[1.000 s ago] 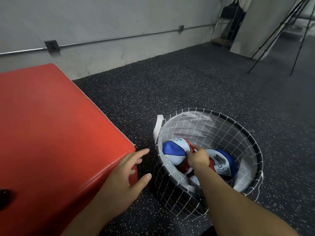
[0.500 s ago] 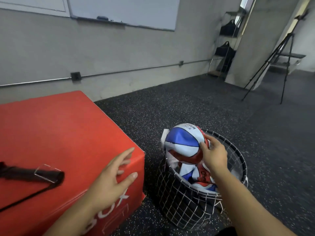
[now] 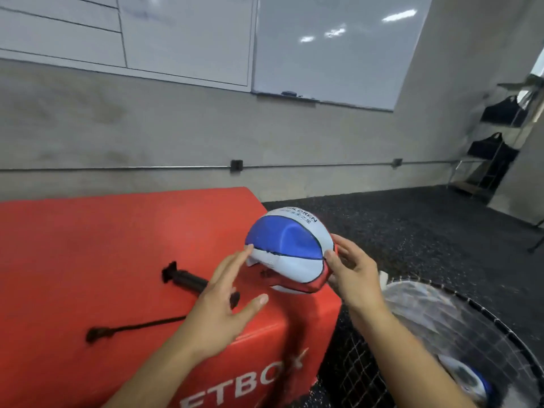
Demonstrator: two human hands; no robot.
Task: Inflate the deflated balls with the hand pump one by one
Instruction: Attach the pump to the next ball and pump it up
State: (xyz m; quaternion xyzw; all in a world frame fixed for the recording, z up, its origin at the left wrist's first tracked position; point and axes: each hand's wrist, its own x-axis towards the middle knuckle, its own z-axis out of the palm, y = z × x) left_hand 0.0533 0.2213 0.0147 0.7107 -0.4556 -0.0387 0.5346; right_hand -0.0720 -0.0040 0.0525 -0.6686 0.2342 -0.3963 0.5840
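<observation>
A deflated ball in blue, white and red, dented on its blue panel, hangs in the air over the right end of the red box. My right hand grips its right side, thumb on the front. My left hand reaches toward it with fingers spread, its fingertips touching the ball's left edge. The black hand pump lies on the box top behind my left hand, with a black hose trailing toward the left. A second ball lies in the wire basket at lower right.
The red box fills the left and carries white lettering on its front. The wire basket stands on dark speckled floor right of the box. A grey wall with whiteboards runs behind. Shelves with black bags stand at the far right.
My right hand lifted the ball out of the basket and carried it left over the red box. My left hand left the box's corner and rose to the ball. The view tilted up.
</observation>
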